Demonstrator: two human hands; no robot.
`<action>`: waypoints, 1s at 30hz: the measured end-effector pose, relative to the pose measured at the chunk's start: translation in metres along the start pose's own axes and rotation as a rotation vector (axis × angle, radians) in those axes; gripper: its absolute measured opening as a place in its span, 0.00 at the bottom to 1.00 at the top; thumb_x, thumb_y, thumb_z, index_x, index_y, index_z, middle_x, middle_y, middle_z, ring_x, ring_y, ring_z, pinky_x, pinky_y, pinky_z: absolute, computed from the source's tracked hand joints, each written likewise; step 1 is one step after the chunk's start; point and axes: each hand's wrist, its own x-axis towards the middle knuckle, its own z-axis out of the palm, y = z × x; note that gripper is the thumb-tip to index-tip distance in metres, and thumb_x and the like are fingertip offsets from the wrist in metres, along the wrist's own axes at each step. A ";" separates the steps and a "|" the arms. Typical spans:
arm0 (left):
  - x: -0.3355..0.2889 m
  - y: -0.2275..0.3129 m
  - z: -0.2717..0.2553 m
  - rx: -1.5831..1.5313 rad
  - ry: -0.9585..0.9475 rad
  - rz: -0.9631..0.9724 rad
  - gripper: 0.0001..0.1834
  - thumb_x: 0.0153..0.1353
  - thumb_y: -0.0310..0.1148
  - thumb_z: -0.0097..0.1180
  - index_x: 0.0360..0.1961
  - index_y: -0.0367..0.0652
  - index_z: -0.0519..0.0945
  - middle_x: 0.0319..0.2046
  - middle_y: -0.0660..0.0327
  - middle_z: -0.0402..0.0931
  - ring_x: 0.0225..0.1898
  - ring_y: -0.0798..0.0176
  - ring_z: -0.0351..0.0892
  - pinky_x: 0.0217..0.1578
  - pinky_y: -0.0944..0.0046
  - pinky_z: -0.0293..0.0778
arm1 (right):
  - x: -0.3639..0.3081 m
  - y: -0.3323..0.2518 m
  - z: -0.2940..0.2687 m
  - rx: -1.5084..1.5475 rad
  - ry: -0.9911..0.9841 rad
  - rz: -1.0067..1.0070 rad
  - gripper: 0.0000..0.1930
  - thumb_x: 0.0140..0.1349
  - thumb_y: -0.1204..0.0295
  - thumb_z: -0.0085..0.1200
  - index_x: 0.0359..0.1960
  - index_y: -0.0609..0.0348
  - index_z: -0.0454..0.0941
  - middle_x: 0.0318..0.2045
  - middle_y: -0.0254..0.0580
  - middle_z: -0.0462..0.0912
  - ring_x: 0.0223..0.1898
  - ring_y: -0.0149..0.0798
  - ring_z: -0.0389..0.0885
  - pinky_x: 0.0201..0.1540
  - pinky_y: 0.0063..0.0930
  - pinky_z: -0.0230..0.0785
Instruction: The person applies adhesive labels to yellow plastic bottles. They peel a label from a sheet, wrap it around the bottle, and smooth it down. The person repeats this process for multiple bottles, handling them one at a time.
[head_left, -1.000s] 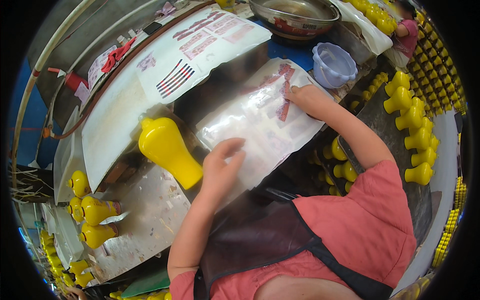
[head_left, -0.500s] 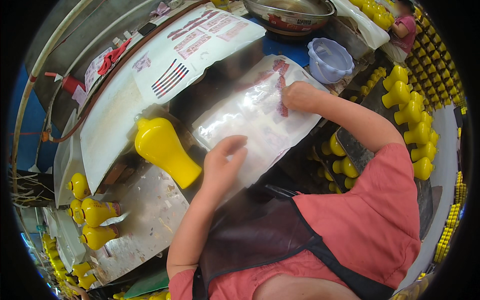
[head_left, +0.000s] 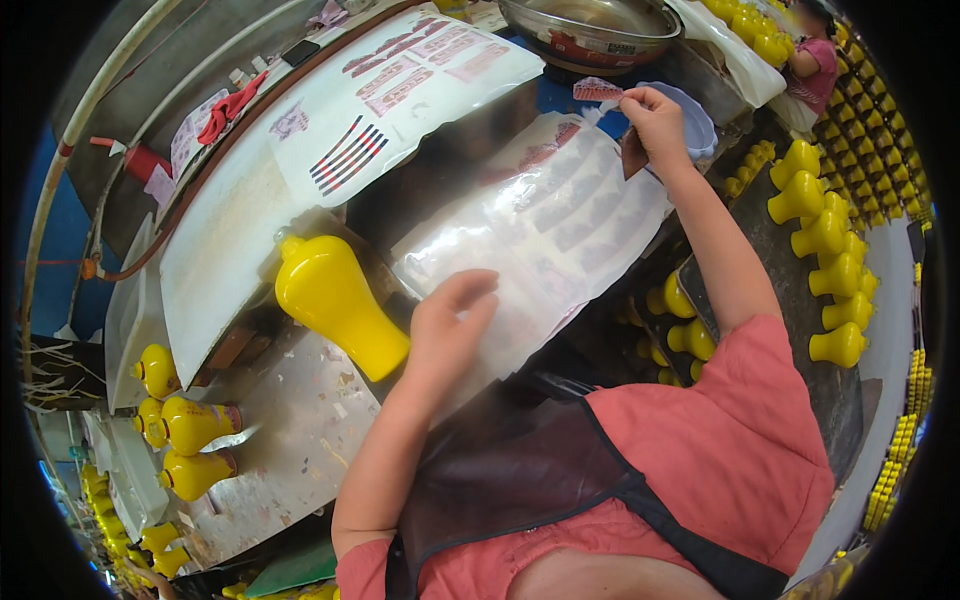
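Observation:
My right hand (head_left: 657,128) is raised over the far right corner of a plastic-covered sheet (head_left: 480,215), near the pale blue basin. Between its fingertips it pinches a red patterned decal strip (head_left: 597,90). Below those fingers hangs a flat brown piece (head_left: 633,155), perhaps a scraper, apparently in the same hand. My left hand (head_left: 455,325) lies at the near left edge of the sheet, thumb and fingers apart, holding nothing. Left of it, a glossy yellow vase-shaped bottle (head_left: 335,300) lies tilted, its narrow base end toward that hand. Grey-looking printed shapes show on the sheet.
A white board (head_left: 240,200) with red and dark decals stretches along the far left. A metal basin (head_left: 590,35) and a blue plastic basin (head_left: 690,120) stand at the back. Several yellow bottles stand left (head_left: 200,425) and right (head_left: 830,250). Another person (head_left: 813,65) is far right.
My right hand has lifted off the sheet and moved up and right, carrying the red decal strip away. The left hand has barely moved.

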 end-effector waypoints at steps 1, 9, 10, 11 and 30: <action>0.001 0.000 0.000 -0.012 0.001 -0.002 0.16 0.66 0.29 0.60 0.54 0.37 0.82 0.48 0.57 0.85 0.51 0.65 0.82 0.54 0.65 0.75 | -0.003 -0.007 -0.003 0.058 -0.049 -0.022 0.09 0.59 0.70 0.62 0.37 0.62 0.88 0.30 0.32 0.87 0.30 0.25 0.82 0.36 0.23 0.74; 0.010 0.020 0.016 -0.272 -0.100 -0.041 0.24 0.68 0.29 0.59 0.64 0.35 0.77 0.56 0.59 0.79 0.58 0.65 0.76 0.63 0.63 0.67 | -0.098 -0.096 0.018 -0.150 -0.581 -0.212 0.08 0.62 0.73 0.60 0.37 0.65 0.85 0.29 0.34 0.87 0.34 0.23 0.83 0.36 0.20 0.73; 0.007 0.023 0.021 -0.326 -0.092 -0.042 0.25 0.68 0.29 0.59 0.66 0.35 0.75 0.59 0.58 0.78 0.59 0.64 0.75 0.64 0.62 0.67 | -0.114 -0.104 0.024 -0.140 -0.619 -0.241 0.08 0.60 0.74 0.60 0.35 0.67 0.85 0.28 0.33 0.87 0.31 0.22 0.81 0.34 0.20 0.72; 0.004 0.026 0.026 -0.377 -0.078 -0.048 0.27 0.68 0.29 0.59 0.68 0.35 0.73 0.61 0.57 0.76 0.60 0.63 0.74 0.64 0.62 0.67 | -0.129 -0.112 0.029 -0.161 -0.649 -0.279 0.08 0.59 0.74 0.60 0.35 0.67 0.85 0.27 0.34 0.86 0.29 0.22 0.80 0.32 0.20 0.71; -0.084 0.027 -0.037 -0.729 0.151 0.163 0.06 0.64 0.26 0.62 0.41 0.38 0.83 0.47 0.53 0.85 0.50 0.62 0.85 0.57 0.60 0.78 | -0.203 -0.154 0.072 0.136 -1.067 -0.139 0.12 0.67 0.73 0.57 0.48 0.62 0.87 0.30 0.31 0.86 0.28 0.16 0.75 0.30 0.16 0.67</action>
